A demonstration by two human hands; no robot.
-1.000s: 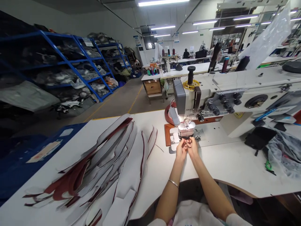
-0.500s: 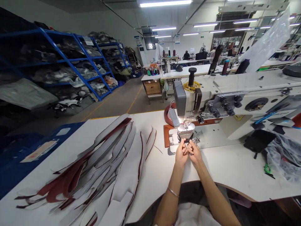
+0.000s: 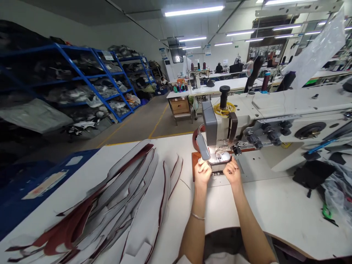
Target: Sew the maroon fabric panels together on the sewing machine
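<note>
My left hand (image 3: 202, 172) is closed at the left side of the sewing machine's metal work plate (image 3: 222, 157), beside the grey guard arm (image 3: 203, 146). At the plate's right side my right hand (image 3: 232, 171) is closed too, thumb and fingers pinched together. Whatever either hand pinches is too small or hidden to make out. Between the hands shows the front of the raised bed (image 3: 217, 168) under the needle area. The sewing machine head (image 3: 217, 124) stands just behind them.
Long grey and dark-red fabric pieces (image 3: 129, 198) lie heaped on the white table (image 3: 176, 234) at left. Right of the machine are a black pouch (image 3: 313, 174), clear plastic (image 3: 339, 190) and green-handled snips (image 3: 327, 212). Blue shelves (image 3: 93, 79) stand beyond.
My hands were close together in front of the needle area; they have moved apart, left hand leftward and right hand rightward. The view has shifted slightly.
</note>
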